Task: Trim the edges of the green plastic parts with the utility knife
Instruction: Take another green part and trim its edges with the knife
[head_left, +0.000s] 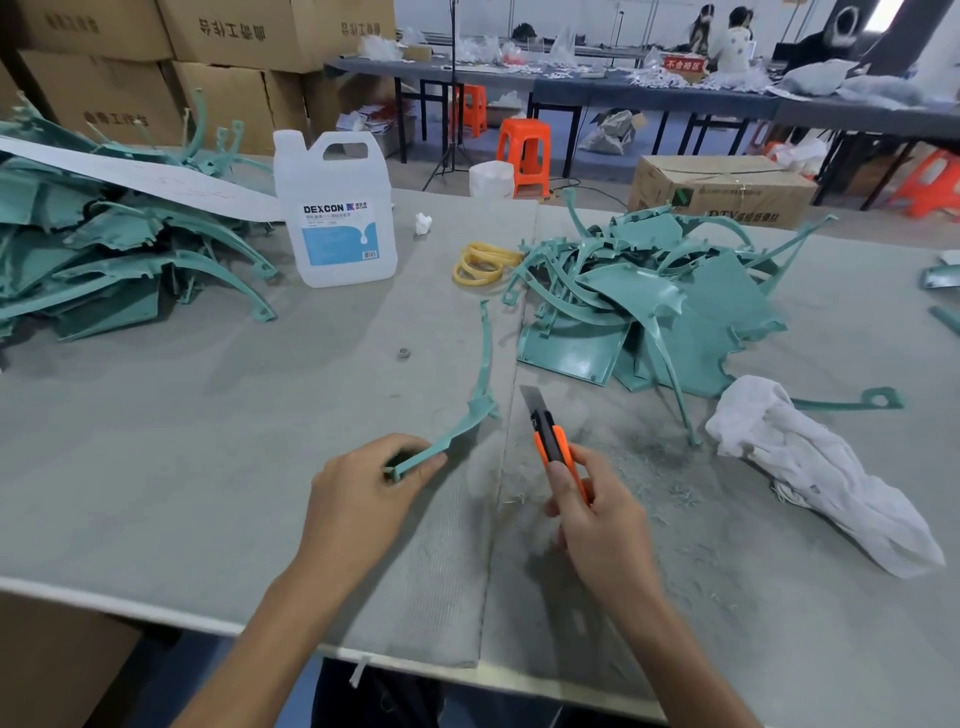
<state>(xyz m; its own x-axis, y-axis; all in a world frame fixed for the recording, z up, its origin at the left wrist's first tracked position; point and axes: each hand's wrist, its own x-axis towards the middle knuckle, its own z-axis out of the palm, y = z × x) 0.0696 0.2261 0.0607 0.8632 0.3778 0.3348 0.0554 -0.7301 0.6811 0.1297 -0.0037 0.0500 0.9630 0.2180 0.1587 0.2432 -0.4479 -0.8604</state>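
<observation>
Head view: pinched one curved green strip (480, 384) by its near end in left hand (363, 488). Gripped one utility knife (550, 441) in right hand (597, 514), blade out, just beside strip. Counted on surface (208, 441): two green-part piles, left pile (119, 260) and right pile (675, 312); one jug (335, 208).

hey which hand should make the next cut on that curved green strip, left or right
Right, most likely. The right hand grips the orange utility knife, its blade extended and pointing toward the strip's notched bend. The left hand is occupied pinching the curved green strip by its near end, steadying it.
</observation>
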